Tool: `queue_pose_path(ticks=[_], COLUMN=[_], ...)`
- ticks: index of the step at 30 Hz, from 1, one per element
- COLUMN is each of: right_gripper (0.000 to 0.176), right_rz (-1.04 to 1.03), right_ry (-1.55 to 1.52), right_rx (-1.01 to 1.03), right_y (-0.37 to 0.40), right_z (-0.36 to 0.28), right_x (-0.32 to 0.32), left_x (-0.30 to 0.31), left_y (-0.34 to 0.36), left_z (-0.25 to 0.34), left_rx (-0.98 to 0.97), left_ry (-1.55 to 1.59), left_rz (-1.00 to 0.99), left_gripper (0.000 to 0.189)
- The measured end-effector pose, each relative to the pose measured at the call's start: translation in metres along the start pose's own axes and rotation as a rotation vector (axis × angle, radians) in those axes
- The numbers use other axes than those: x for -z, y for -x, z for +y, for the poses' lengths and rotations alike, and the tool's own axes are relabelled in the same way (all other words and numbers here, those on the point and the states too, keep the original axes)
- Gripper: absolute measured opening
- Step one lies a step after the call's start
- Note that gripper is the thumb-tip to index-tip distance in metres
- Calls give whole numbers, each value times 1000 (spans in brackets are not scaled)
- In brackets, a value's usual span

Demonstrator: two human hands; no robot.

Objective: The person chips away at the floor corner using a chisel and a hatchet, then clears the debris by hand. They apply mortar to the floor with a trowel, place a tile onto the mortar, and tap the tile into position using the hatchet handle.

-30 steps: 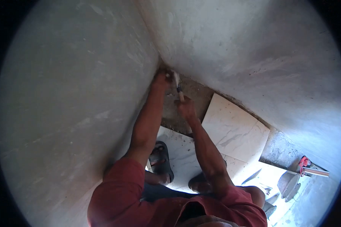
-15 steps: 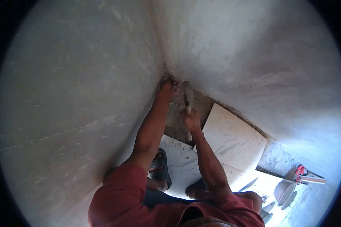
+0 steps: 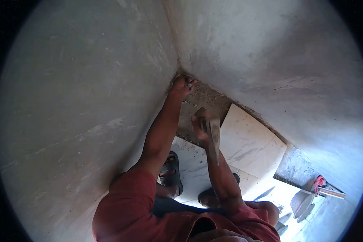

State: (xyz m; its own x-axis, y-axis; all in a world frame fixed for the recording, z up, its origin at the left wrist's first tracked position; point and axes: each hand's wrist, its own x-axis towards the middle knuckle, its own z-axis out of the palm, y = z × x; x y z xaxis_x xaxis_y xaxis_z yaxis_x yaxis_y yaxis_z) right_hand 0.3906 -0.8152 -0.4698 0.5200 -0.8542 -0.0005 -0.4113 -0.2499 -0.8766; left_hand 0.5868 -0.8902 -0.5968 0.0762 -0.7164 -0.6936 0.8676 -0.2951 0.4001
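Observation:
My left hand (image 3: 182, 84) is closed low in the wall corner, its fingers curled around something small with a greyish end; the rest is hidden. My right hand (image 3: 200, 125) grips a hand tool (image 3: 215, 139) over the rough bare patch of floor (image 3: 207, 94). The tool has a long, tapering grey-brown part that points back toward me over my wrist. It is blurred, so its exact kind does not show. Loose crumbs and debris lie on the patch between my hands.
Two plastered walls (image 3: 88, 80) meet at the corner. A white marbled tile (image 3: 250, 141) borders the bare patch, with another tile (image 3: 191, 161) by my sandalled feet. At lower right are rounded metal-looking pans (image 3: 301, 203) and a red item (image 3: 320, 181) beside a strip.
My right hand has swung the tool back from the corner, so its tapering part now points toward me. My left hand stays in the corner, shifted slightly.

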Motion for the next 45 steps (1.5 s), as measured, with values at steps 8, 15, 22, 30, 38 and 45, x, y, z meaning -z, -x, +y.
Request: queue_pose_path(ticks=[8,15,22,30,38,45], right_gripper=[12,19,25,20,16,13], right_rz=[53,-5,31,6,32,77], right_ry=[-173,160,-143,-162,-331,-452], right_rx=[-4,-91,8,-307,-311,-185], right_y=[8,-22,-8,11,-2,3], right_z=[-7,71,38,-9,-40,-28], right_x=[3,-32,-16,42,70,71], left_x=[4,-11,-28,-16,-1,-35], left_y=[-2,-17,1,-14,-34,2], left_z=[-18,-1,6,4,5,1], left_rx=[-89,-110,-17,-238,-603,-376], left_ry=[179,23,47,-1039,-2445,-2224], left_rz=[1,13,263,184,43,241], left_gripper=[17,17,18,15,16,18])
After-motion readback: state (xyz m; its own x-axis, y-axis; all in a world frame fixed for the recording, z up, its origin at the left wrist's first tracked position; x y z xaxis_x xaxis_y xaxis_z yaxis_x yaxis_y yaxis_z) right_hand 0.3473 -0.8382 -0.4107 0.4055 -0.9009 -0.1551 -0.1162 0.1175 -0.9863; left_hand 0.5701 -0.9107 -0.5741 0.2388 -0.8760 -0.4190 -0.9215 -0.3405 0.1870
